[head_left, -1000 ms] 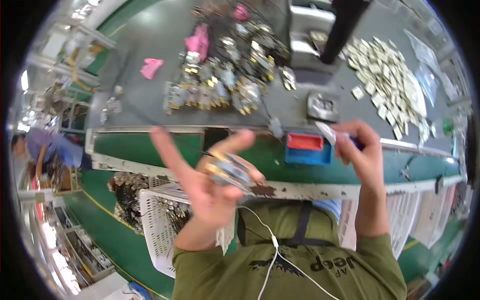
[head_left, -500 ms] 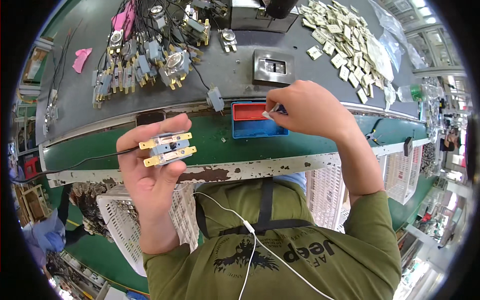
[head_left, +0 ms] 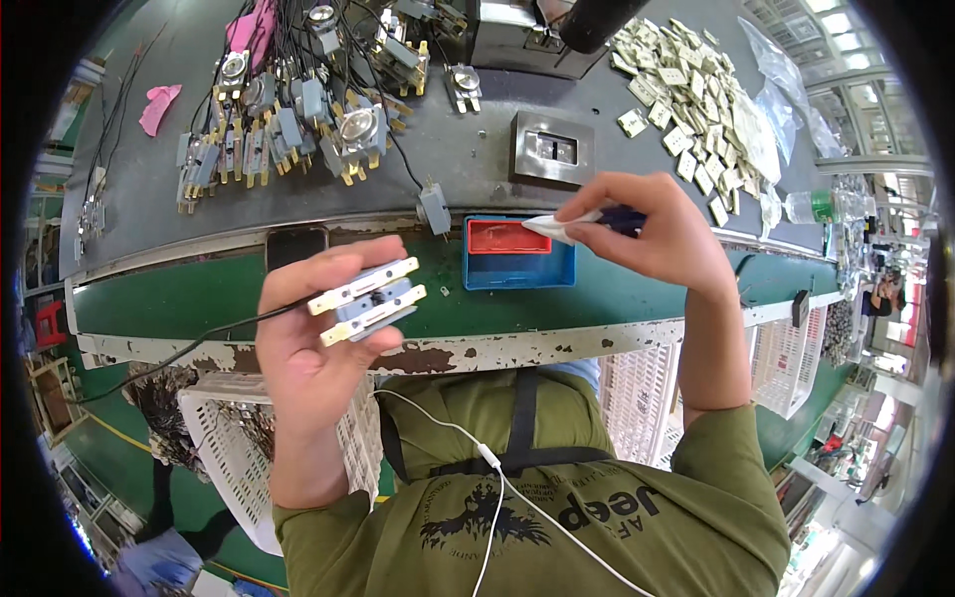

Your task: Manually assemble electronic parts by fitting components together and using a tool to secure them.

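My left hand (head_left: 308,368) is closed around the edges of a grey thermostat-like part (head_left: 373,300) with two brass terminal strips facing up. From its left side trails a black wire (head_left: 214,328). My right hand (head_left: 676,244) pinches a slim tool with a white pointed end (head_left: 567,225) and a dark blue handle (head_left: 622,220); its exact kind is unclear. The white tip hangs over a small red tray (head_left: 487,237), which sits inside a blue tray (head_left: 522,277). Whatever small pieces lie in the red tray are too small to make out.
Many wired grey parts (head_left: 288,124) are heaped at the back left, and one (head_left: 434,209) lies near the edge. A metal fixture block (head_left: 552,149) stands behind the trays. Pale flat pieces (head_left: 696,109) are piled back right. White baskets (head_left: 229,453) stand below the bench.
My right hand has shifted right and turned, so the tool's white end and dark handle now show more plainly. My left hand has moved slightly right with the grey part, tilting it.
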`<state>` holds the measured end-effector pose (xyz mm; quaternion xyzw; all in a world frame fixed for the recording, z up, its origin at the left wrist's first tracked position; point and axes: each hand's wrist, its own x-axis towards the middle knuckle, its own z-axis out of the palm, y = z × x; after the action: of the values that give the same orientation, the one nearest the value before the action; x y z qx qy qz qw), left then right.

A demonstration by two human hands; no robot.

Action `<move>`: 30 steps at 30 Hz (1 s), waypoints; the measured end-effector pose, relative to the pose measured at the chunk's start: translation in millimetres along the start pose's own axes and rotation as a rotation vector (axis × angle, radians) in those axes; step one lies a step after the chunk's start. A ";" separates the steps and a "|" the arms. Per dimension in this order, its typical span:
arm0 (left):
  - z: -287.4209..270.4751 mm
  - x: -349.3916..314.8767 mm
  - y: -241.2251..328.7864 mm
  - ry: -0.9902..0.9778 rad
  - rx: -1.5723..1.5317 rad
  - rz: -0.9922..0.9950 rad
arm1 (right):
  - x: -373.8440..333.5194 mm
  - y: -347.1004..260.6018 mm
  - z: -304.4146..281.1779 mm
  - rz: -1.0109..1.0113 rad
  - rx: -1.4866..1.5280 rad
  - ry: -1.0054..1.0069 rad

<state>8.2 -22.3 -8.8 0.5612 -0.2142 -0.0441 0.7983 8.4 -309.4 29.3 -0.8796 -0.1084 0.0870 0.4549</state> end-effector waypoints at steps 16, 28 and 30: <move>26.0 7.3 -3.7 -0.167 -0.096 -0.054 | -9.2 -32.1 27.1 -0.244 0.344 0.062; 27.0 4.7 -4.5 -0.152 -0.157 -0.146 | -16.6 -38.4 33.1 -0.211 0.491 0.013; 27.3 4.8 -4.7 -0.162 -0.165 -0.119 | -16.6 -37.3 33.4 -0.233 0.500 0.056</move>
<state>2.7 -49.4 -4.1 0.5000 -0.2398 -0.1540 0.8178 -20.1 -266.8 41.7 -0.7236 -0.1717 0.0339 0.6676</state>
